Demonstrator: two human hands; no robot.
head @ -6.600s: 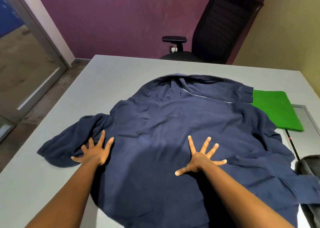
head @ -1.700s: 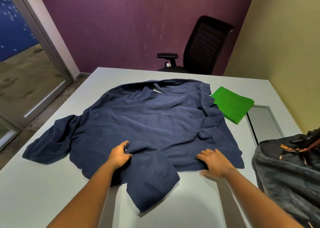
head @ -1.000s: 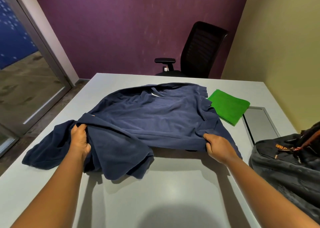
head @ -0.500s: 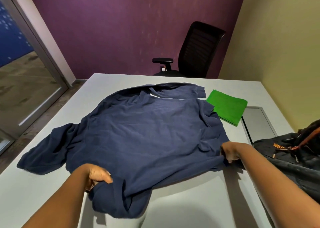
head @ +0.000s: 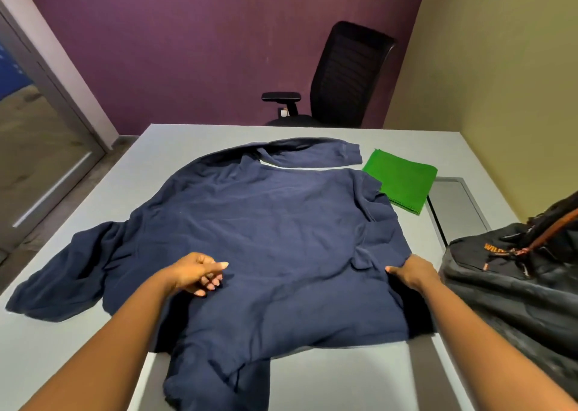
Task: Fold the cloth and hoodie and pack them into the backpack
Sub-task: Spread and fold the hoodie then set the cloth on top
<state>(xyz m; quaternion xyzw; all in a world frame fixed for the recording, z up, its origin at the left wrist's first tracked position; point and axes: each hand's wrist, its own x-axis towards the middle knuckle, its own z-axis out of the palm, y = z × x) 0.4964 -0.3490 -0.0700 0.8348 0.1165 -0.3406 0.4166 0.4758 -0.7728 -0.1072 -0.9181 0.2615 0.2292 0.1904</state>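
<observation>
The navy hoodie (head: 275, 241) lies spread flat across the grey table (head: 328, 379), one sleeve trailing off to the left and a loose flap hanging toward the near edge; it looks like a thick, soft fleece that will drape and wrinkle rather than hold a crease, with enough weight to stay where it is laid but limp enough to sag if lifted from one corner, so I judge it best taken at its side seams or hem corners with both hands at once. The left hand (head: 198, 273) rests over the lower middle of the hoodie with fingers loosely curled and thumb out, holding nothing that I can see. Further right, the right hand (head: 413, 271) lies at the hoodie's right edge; its fingers are tucked out of sight at the fabric, so whether it pinches the edge or merely presses on it I cannot tell. Beyond, the folded green cloth (head: 402, 184) sits just beside the hoodie's far right corner, and the dark backpack (head: 516, 285) stands at the table's right side, near the right hand.
</observation>
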